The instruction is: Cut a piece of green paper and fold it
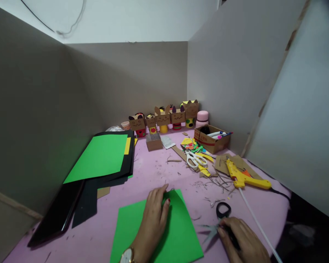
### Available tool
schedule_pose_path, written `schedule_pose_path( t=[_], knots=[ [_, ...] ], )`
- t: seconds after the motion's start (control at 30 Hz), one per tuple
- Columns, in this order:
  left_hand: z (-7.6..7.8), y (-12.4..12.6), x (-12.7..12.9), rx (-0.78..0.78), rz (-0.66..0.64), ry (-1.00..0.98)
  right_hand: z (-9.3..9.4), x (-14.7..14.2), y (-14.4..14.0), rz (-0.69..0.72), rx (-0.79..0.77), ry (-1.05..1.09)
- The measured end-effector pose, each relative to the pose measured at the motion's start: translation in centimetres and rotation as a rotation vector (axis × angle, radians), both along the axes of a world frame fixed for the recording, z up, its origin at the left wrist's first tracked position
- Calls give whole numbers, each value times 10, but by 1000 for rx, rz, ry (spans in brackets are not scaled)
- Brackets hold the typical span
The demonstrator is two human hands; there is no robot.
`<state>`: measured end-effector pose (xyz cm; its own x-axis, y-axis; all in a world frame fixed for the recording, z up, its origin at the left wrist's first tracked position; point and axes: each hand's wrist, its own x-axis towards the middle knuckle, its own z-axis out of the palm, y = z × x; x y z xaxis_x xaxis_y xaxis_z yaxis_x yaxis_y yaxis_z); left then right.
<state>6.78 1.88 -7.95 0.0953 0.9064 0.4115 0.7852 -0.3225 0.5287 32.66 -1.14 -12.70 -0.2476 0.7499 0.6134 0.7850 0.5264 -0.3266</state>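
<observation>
My left hand presses flat, fingers spread, on the green sheet; my right hand beside it grips black-handled scissors.

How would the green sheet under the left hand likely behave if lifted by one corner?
The green sheet looks thin and lies flat, so it would probably sag and feel light. On the pink table cover it may slide unless the left hand pins it.
</observation>
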Motion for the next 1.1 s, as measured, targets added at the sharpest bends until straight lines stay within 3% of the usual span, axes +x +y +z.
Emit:
schedule_pose_path(
  t=[0.23,0.6,1.1],
  knots=[
    [12,-1,3,-7,63,-89,7,5,-8,14,25,-85],
    [16,-1,5,-7,85,-117,12,16,-14,69,-27,-207],
    [16,0,6,33,92,-81,15,-1,-21,103,33,-206]
  ],
)
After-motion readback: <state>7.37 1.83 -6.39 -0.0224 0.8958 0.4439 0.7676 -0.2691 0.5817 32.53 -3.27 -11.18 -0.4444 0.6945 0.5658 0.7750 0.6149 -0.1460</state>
